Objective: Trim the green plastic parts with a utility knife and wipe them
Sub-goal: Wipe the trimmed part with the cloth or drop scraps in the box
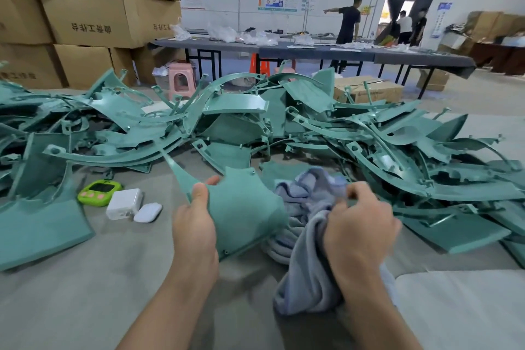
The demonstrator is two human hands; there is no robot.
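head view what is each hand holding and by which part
The left hand grips a green plastic part by its left edge, thumb on top; the right hand grips a bunched blue-grey cloth.

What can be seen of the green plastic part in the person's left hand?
The green plastic part is a matte teal moulded panel, broad and gently curved, tapering to a long thin point up-left, with small holes near its top and bottom edges. The left hand grips its left edge, thumb on the face, holding it over the grey surface; a blue-grey cloth lies beside its right side.
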